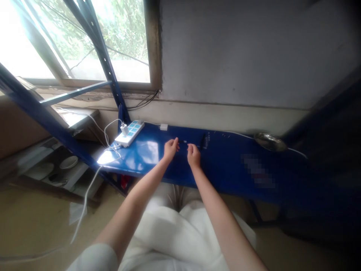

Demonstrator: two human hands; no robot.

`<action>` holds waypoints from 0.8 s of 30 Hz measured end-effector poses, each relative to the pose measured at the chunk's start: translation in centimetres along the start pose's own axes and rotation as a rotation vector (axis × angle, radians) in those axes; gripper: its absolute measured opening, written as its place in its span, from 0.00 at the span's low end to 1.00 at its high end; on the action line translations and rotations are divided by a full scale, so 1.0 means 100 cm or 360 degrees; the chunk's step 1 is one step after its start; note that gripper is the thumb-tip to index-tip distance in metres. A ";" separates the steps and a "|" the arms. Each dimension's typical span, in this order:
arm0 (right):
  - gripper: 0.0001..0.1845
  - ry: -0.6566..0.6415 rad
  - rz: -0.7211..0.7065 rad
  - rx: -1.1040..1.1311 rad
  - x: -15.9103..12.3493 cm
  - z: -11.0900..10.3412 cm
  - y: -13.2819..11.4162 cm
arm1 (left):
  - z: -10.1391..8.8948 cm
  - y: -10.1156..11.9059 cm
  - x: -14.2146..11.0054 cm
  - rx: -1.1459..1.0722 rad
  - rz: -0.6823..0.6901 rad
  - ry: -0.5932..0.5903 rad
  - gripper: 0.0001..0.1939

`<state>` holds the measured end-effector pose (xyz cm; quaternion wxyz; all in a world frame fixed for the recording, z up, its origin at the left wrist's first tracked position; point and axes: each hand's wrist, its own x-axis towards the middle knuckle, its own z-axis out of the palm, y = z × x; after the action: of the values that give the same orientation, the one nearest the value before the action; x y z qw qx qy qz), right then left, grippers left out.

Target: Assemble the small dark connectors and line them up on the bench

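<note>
Over the blue tabletop (225, 165), my left hand (170, 149) is closed in a pinch, thumb and fingertips together. My right hand (194, 155) is pinched too, a short gap to the right of it. In that gap shows a tiny pale piece (184, 142), dark at its left side; it is too small to name, and which hand holds it is unclear. Whatever sits in my right fingertips is also too small to make out. Just beyond my right hand lies a dark item with several small clear bits (207, 140) along it.
A white power strip (130, 133) with a plugged-in white adapter (124, 129) lies at the left, cables trailing off the edge. Another white charger (164, 127) lies near the wall. A shiny metal bowl (270, 142) stands back right. A blue rack post (104, 56) rises by the window.
</note>
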<state>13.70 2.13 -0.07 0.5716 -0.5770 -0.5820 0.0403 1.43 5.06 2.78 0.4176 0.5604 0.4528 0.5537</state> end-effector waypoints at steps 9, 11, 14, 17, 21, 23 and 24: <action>0.25 -0.0155 0.0005 -0.0165 0.000 0.003 0.004 | 0.009 -0.013 -0.023 -0.0112 0.0047 -0.0183 0.12; 0.25 -0.0179 -0.0011 -0.0196 0.000 0.003 0.005 | 0.008 -0.013 -0.023 -0.0137 0.0008 -0.0154 0.12; 0.25 -0.0189 -0.0032 -0.0213 0.000 0.003 0.005 | 0.007 -0.012 -0.023 -0.0141 -0.0021 -0.0130 0.12; 0.25 -0.0172 -0.0091 -0.0197 -0.001 0.003 0.005 | 0.007 -0.012 -0.024 -0.0104 -0.0034 -0.0121 0.13; 0.25 -0.0168 -0.0130 -0.0188 -0.001 0.003 0.003 | 0.006 -0.012 -0.025 -0.0020 -0.0044 -0.0084 0.16; 0.25 -0.0168 -0.0123 -0.0187 -0.001 0.003 0.002 | 0.006 -0.012 -0.025 0.0006 -0.0040 -0.0069 0.17; 0.25 -0.0169 -0.0119 -0.0186 -0.001 0.003 0.002 | 0.006 -0.012 -0.025 0.0013 -0.0038 -0.0065 0.18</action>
<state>13.57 2.29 -0.43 0.5064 -0.5842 -0.6340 0.0155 2.05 2.90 1.03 0.4310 0.5679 0.4530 0.5353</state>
